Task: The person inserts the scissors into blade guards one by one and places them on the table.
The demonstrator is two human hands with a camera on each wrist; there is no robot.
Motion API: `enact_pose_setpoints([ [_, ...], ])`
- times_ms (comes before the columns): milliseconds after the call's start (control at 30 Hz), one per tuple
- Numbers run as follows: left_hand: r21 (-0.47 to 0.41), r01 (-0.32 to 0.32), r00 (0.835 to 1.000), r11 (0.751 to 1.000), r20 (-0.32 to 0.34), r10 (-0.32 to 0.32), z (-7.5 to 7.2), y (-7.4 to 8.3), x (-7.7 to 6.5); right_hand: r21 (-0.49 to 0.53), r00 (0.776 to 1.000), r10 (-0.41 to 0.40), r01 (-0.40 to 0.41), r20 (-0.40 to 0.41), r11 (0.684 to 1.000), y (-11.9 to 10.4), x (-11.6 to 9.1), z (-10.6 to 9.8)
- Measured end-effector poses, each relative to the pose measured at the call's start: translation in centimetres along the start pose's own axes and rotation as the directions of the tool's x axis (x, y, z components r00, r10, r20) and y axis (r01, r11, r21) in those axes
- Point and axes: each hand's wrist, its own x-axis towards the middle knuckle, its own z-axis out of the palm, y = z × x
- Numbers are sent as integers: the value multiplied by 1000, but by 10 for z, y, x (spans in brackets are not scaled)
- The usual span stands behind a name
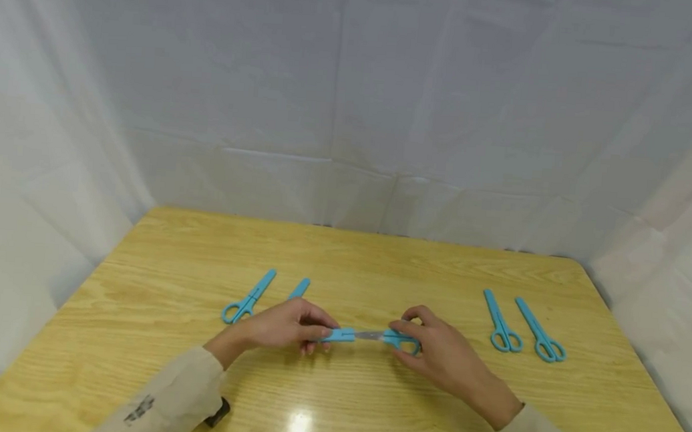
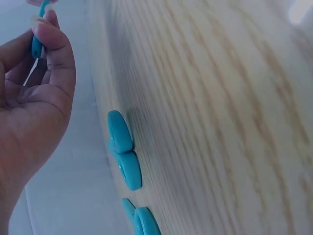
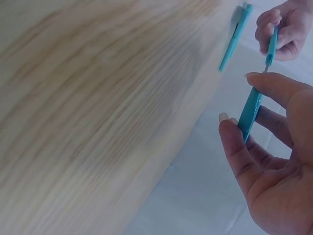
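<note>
Above the middle of the table, my left hand (image 1: 278, 325) pinches a light-blue blade cover (image 1: 339, 335) between thumb and fingers. My right hand (image 1: 447, 358) grips the blue handles of a pair of scissors (image 1: 393, 338). A stretch of metal blade (image 1: 369, 335) shows between the cover and the handles, with the tip end hidden inside the cover. The right wrist view shows the handle (image 3: 250, 112) between thumb and fingertips, and the cover (image 3: 272, 46) in the other hand beyond it.
On the wooden table (image 1: 369, 405), covered scissors (image 1: 250, 299) lie at left, beside another blue pair (image 1: 300, 288) partly hidden behind my left hand. At right lie two more covered pairs, one inner (image 1: 500, 324) and one outer (image 1: 538, 331). Pale sheeting (image 1: 365, 110) surrounds the table's back and sides.
</note>
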Motion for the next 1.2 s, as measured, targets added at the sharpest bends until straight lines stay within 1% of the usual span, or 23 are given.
enact_pose_setpoints([
  [233,10,4,1000,1000,2,-4,6,2,3,-38,1000,-29,28,-6,999,-11,8,6],
  [433,15,3,1000,1000,-3,-3,7,1,3,-65,999,-43,41,-32,997,-14,8,8],
  [567,-1,5,1000,1000,0,-5,8,0,3,-72,997,-57,54,-43,996,-16,8,8],
  [800,-48,1,1000,999,6,-1,8,0,2,-97,996,-86,82,-39,992,-17,10,9],
  [933,-90,16,1000,996,-3,-16,8,1,1,-102,996,-83,80,-29,992,-19,11,10],
  [1100,-152,38,999,988,-15,-40,9,2,1,-88,997,-74,72,-16,994,-21,12,10],
  [1200,-192,47,998,980,-22,-52,11,3,2,-46,998,-61,62,8,997,-25,13,9],
])
